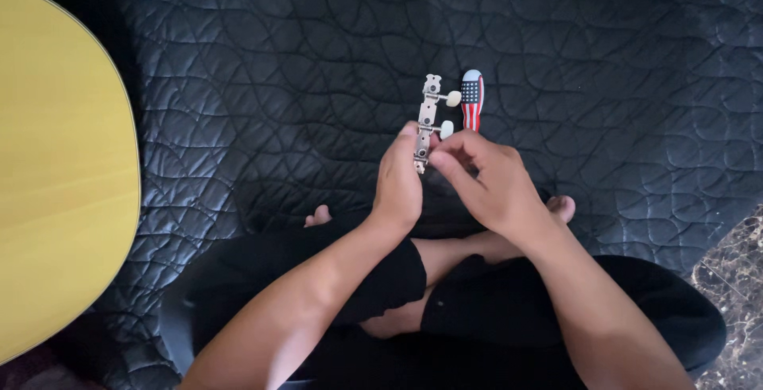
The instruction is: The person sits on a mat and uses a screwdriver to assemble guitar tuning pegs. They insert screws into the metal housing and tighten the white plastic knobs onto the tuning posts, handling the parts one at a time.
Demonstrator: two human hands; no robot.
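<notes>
- Left hand (397, 187): grips tuner strip (427, 120), lifted off the quilt (278, 80).
- Right hand (485, 183): pinches strip's near end.
- Screwdriver (472, 100): lies unused, just right.
- Guitar (56, 175): far left, strip not mounted.

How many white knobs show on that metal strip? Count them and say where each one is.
2. One white knob juts right from the upper part of the metal strip; the second sits lower, just above the right hand. Fingers may hide another.
</notes>
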